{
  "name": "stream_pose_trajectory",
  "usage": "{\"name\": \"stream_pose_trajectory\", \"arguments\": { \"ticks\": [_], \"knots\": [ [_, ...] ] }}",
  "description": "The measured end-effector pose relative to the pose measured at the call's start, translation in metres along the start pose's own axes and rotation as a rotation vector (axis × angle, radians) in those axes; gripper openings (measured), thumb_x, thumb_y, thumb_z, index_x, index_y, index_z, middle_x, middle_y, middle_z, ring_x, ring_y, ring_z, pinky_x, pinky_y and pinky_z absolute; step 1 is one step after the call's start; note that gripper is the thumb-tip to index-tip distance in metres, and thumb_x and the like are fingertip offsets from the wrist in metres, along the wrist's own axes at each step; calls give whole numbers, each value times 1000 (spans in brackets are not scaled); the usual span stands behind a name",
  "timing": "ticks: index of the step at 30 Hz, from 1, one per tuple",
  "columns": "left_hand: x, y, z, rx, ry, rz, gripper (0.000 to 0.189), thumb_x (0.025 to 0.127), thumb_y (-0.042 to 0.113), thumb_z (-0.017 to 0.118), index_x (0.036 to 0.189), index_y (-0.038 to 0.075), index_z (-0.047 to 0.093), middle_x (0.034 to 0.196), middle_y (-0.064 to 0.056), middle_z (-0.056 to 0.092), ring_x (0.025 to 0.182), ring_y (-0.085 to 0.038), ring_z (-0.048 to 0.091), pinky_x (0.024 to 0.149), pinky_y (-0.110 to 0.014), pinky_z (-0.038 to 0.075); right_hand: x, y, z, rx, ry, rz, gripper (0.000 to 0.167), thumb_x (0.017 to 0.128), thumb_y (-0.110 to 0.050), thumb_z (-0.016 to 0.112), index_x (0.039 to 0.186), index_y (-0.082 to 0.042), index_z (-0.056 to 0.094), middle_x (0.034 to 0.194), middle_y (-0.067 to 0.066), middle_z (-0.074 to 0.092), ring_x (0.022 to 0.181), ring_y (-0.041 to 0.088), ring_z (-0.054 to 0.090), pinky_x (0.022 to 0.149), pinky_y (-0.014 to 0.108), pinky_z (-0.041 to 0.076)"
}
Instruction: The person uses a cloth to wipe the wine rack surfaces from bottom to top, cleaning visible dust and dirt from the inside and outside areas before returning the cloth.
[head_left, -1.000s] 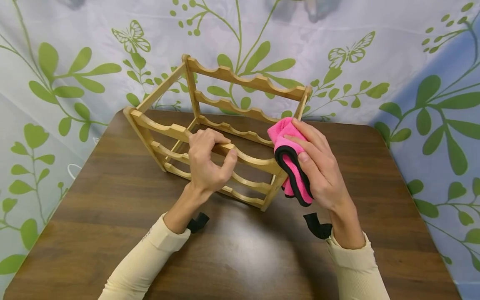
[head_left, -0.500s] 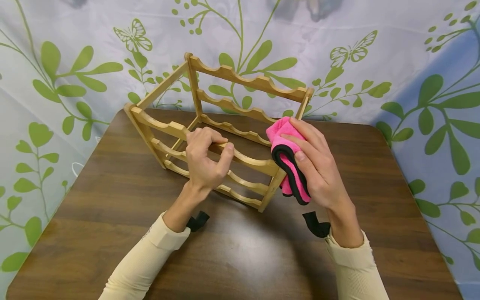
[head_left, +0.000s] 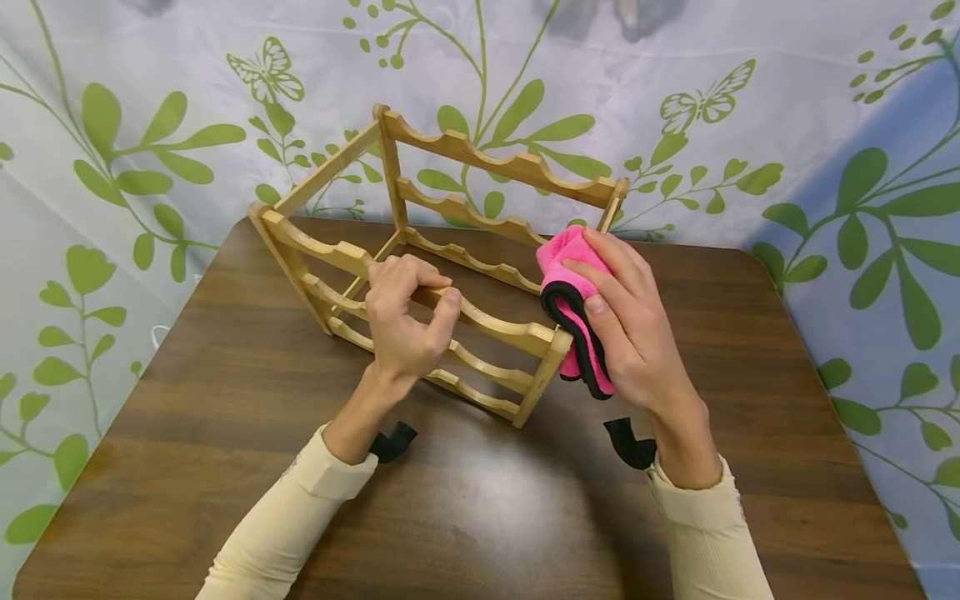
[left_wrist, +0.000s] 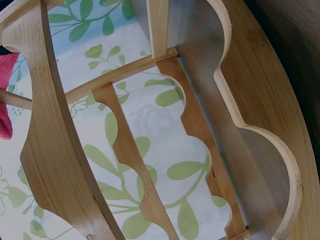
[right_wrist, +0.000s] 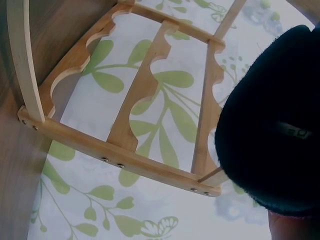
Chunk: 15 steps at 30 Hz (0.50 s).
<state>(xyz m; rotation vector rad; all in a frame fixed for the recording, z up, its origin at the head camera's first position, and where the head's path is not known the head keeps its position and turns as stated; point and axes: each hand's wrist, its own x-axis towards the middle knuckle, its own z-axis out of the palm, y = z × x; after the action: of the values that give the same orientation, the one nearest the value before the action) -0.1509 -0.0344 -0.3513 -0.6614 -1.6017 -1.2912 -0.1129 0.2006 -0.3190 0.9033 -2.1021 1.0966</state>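
Note:
A wooden wine rack point(head_left: 517, 332) with scalloped rails stands at an angle on the table. My left hand point(head_left: 407, 323) grips its near top rail around the middle. A pink cloth point(head_left: 572, 254) with black edging is bunched in my right hand point(head_left: 637, 337), fingers on top and thumb on the near side. The cloth lies against the top of the rack's right end, covering part of the side bar. In the right wrist view, a dark fuzzy part of the cloth point(right_wrist: 270, 135) hides much of the right side. Neither wrist view shows the left hand's fingers.
The rack stands on a brown wooden table point(head_left: 480, 517). Behind it hangs a pale curtain point(head_left: 675, 50) with green leaves and butterflies. Black curved pieces point(head_left: 630, 443) sit by both wrists. A white loop point(head_left: 159, 335) shows past the table's left edge.
My right hand and the cloth have shifted slightly up and back, baring the rack's near right corner. The rack's near right side has moved slightly left, and my left hand with it, still gripping.

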Motion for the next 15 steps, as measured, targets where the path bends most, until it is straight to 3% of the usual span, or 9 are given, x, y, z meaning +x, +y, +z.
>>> {"name": "stream_pose_trajectory", "arguments": {
  "ticks": [15],
  "knots": [
    [-1, -1, -3, -39, 20, 1, 14, 75, 13, 58, 65, 4, 59, 61, -8, 58, 59, -24, 48, 74, -33, 30, 0, 3, 2, -64, 23, 0, 38, 100, -20, 46, 126, 2, 63, 146, 19, 46, 136, 36, 35, 111, 53, 26]
  ]
}}
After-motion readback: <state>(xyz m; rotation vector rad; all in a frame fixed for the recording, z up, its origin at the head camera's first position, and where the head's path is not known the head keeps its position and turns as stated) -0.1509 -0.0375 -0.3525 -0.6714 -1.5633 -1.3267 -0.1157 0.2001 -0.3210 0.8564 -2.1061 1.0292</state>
